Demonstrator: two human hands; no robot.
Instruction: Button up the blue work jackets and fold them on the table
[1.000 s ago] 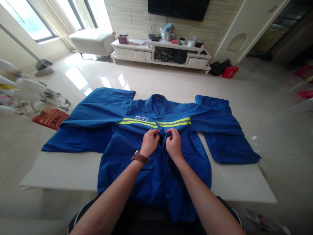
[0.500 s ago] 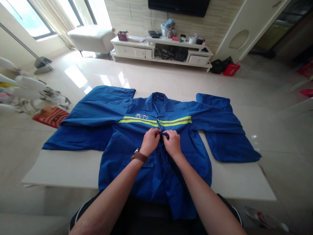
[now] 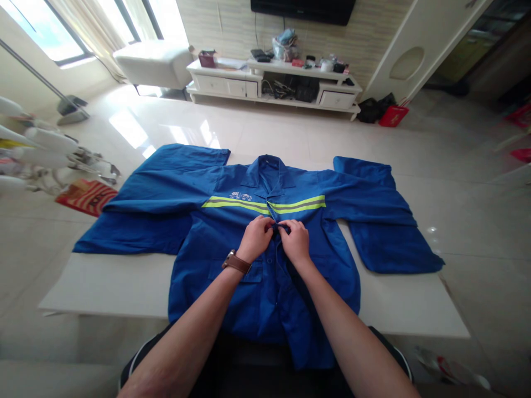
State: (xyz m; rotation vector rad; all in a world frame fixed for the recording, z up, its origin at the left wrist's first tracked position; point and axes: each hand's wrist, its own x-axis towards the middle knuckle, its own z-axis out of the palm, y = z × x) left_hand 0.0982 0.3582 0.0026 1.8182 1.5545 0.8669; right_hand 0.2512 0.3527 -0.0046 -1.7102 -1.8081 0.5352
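Seen from the head camera, a blue jacket [image 3: 224, 237] with a yellow-green reflective stripe [image 3: 236, 204] across its chest lies spread over a white table [image 3: 124, 287], sleeves out to both sides, its hem hanging past the table's near edge. At the jacket's middle, just below the stripe, the person's left hand [image 3: 256, 236] and right hand [image 3: 295, 239] nearly meet, each pinching the front edge between thumb and fingers; whatever sits between the fingertips is too small to tell. A brown-strapped watch [image 3: 236, 263] circles the left wrist above a pocket flap [image 3: 249, 275] on the jacket. Beyond the jacket stands a white TV cabinet [image 3: 224, 85]. The grip looks small, so a loosened thumb could let the jacket's front slip free; uneven pulling might leave its two halves out of line, and a tug from the overhanging hem or the forearms could drag the whole jacket towards the person
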